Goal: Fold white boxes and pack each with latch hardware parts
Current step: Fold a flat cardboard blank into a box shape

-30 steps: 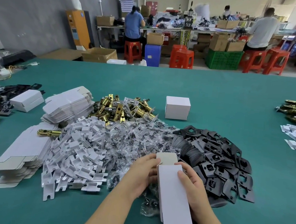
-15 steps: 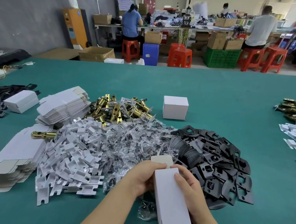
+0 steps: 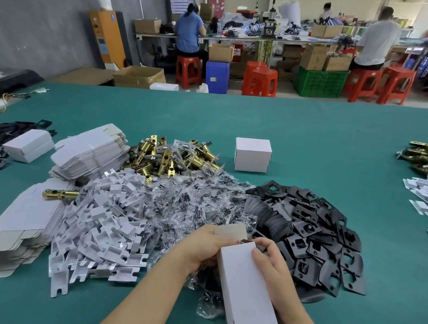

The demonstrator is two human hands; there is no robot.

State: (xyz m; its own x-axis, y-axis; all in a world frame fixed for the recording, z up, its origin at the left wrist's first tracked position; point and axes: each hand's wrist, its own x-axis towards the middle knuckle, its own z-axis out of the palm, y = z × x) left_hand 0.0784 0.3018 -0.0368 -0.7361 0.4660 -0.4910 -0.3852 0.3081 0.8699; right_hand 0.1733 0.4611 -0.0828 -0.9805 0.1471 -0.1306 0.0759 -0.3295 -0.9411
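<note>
Crowding held box (image 3: 247,293): screw bags (image 3: 190,206), black plates (image 3: 318,232).

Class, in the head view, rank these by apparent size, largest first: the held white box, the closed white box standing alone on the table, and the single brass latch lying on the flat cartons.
1. Held white box, though nearness to the camera inflates it.
2. Closed white box.
3. Single brass latch.

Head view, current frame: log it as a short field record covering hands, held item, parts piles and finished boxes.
left hand: grips the box's far end
right hand: holds the box's right edge
held item: long white box, end flap open
parts piles: white inserts, bagged screws, black plates, brass latches
flat blanks: stacks at left
finished boxes: closed box behind the piles
</note>
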